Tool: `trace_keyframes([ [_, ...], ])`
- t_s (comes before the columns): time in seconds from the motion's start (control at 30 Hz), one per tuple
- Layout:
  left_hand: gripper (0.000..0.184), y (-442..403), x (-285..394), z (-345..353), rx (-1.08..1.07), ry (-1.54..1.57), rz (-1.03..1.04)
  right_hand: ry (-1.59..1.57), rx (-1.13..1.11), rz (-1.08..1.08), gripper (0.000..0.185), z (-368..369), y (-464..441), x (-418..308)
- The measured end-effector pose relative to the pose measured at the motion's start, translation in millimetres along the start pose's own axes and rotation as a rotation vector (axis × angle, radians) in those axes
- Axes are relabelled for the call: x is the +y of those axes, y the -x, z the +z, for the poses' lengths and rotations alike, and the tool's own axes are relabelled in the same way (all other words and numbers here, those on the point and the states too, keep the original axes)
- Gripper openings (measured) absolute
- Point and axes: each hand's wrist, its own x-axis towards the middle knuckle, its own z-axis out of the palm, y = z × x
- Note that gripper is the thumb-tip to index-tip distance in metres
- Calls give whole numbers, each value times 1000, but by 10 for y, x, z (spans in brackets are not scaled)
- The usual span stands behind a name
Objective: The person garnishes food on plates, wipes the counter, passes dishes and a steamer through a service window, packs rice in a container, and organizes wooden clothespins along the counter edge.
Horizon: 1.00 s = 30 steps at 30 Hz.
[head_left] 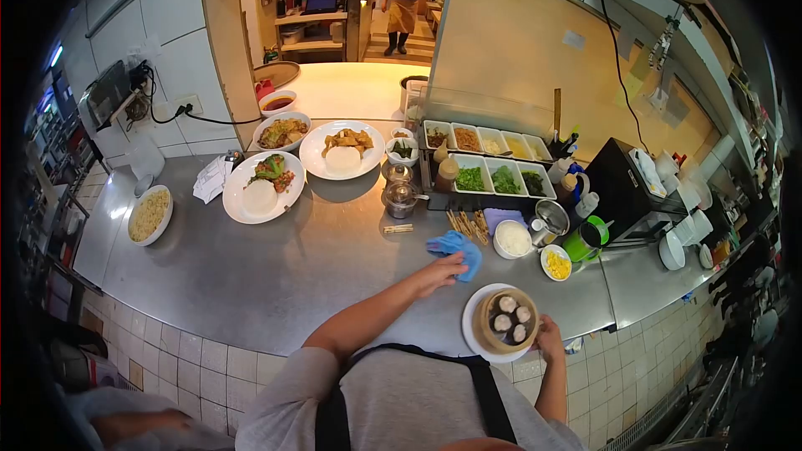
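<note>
My left hand reaches out over the steel counter, its fingers on a crumpled blue cloth. At the counter's front edge, my right hand grips the rim of a white plate. A round bamboo steamer stands on that plate and holds several dumplings in dark cups. Beyond the cloth lie thin wooden sticks. A bowl of white rice and a small bowl of yellow pieces stand just past the steamer.
Plated meals with rice domes stand at the back left, beside a noodle bowl. Topping trays, a green jug and a black appliance line the back right. A person is beyond the hatch.
</note>
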Motion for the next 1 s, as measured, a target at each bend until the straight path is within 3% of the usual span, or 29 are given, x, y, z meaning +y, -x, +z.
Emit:
trace_keyframes([
  [0.03, 83, -64, 37, 35, -46, -72, 8, -22, -17, 7, 31, 84, 49, -20],
  [0.13, 66, -16, 93, 50, 19, -187, 294, 1, -68, -11, 31, 382, 119, -57],
  [0.3, 37, 746, 134, -382, 394, -730, 319, 184, -243, -117, 38, 1044, -49, -343],
  [0.43, 33, 1425, -15, -832, 685, -913, 290, -100, -474, -73, 36, 1654, -192, -500],
  [0.5, 31, 1673, -290, -1147, 876, -972, 364, 54, -617, -90, 33, 1862, -209, -726],
  [0.53, 31, 1824, -259, -1162, 904, -949, 302, 132, -684, -99, 32, 1924, -234, -827],
  [0.63, 29, 2181, -206, -1201, 990, -902, 165, 603, -400, -748, 24, 2083, -404, -945],
  [0.73, 27, 2334, -216, -1276, 1073, -853, 125, 673, -29, -979, 22, 2093, -580, -1116],
  [0.83, 27, 2342, -257, -1384, 1104, -804, 122, 778, 211, -1074, 24, 1992, -777, -1188],
  [1.0, 26, 2252, -113, -1532, 1119, -764, 198, 813, 204, -1010, 21, 1888, -925, -964],
])
